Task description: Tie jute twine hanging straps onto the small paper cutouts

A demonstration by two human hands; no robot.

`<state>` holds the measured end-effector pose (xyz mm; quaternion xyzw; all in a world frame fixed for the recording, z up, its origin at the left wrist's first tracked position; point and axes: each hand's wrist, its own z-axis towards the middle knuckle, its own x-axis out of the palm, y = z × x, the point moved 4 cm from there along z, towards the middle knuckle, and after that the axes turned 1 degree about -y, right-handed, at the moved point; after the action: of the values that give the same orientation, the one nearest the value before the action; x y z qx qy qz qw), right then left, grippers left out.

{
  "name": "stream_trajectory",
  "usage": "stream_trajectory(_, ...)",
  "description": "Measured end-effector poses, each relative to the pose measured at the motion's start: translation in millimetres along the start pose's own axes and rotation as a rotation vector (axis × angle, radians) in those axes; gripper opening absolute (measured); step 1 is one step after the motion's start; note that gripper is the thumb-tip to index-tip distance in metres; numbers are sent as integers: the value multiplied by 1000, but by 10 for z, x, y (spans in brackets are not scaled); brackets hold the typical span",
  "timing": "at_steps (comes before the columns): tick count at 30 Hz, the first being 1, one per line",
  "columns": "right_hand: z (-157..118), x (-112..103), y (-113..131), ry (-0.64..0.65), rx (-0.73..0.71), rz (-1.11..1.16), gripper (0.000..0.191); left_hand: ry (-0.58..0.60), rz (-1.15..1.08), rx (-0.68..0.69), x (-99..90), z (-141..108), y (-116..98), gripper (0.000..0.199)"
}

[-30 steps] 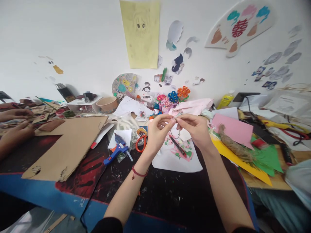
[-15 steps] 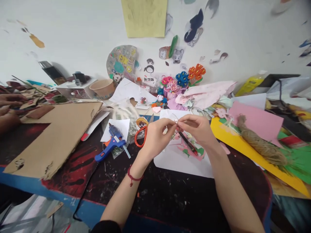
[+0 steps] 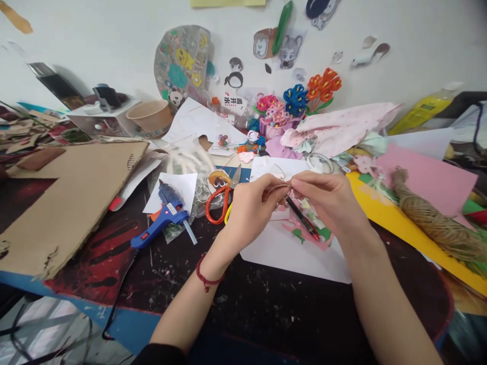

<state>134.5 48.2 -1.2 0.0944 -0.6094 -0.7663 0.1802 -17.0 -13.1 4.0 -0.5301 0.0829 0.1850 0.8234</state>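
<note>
Over the white paper (image 3: 262, 253), my left hand (image 3: 254, 208) pinches a thin brown string (image 3: 280, 185) between thumb and fingertips. The tips of my right hand (image 3: 325, 197) close on the same string, almost touching the left fingertips; a loose loop of it shows above. Below the hands lie a black and red pen (image 3: 303, 219) and pink and green paper scraps (image 3: 297, 233). Orange-handled scissors (image 3: 217, 205) rest just left of my left hand, their blades pointing away. A blue hot glue gun (image 3: 163, 218) lies farther left on a small white paper.
Cut cardboard (image 3: 87, 187) covers the left of the table. To the right are a twine bundle (image 3: 433, 218), yellow card (image 3: 380, 213) and pink paper (image 3: 429, 177). Crafted flowers (image 3: 294, 100) and a paper bowl (image 3: 149, 115) stand at the back, near a yellow bottle (image 3: 426, 109).
The view has tilted down and come closer. Both hands keep their pinch on the string, with the fingertips still together. Another person's hands at the far left have left the view.
</note>
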Motion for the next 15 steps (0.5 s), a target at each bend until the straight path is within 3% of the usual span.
stream_trajectory(5, -24, -17, 1, -27, 22, 38, 6, 104, -87, -68, 39, -28, -33, 20)
stream_trajectory(11, -30, -30, -24, -33, 78, 39, 2, 79, -116, -61, 48, -9, -10, 20)
stream_trajectory(15, -33, -54, -59, 40, 160, 36, 7, 83, -100, -45, 18, 0, -1, 26)
